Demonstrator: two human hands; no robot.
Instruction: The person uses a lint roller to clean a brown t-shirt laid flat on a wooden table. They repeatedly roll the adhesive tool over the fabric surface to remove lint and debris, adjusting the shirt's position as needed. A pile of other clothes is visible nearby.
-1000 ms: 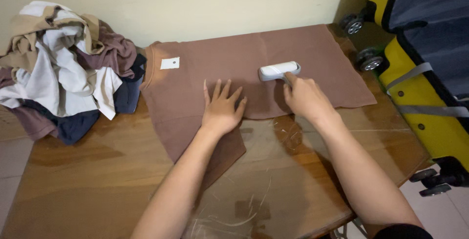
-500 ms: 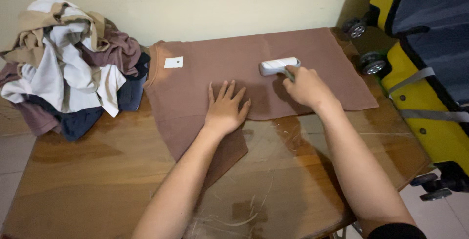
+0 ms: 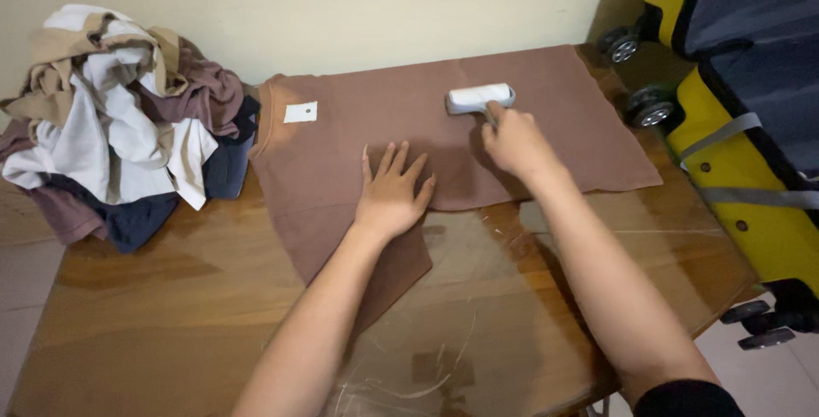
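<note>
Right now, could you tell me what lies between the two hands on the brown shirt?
In the head view, only a bare stretch of brown shirt lies between the left hand and the right hand, which grips the lint roller.

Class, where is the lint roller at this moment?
In the head view, the lint roller lies on the brown shirt, right of centre, held by the right hand, near the wall.
</note>
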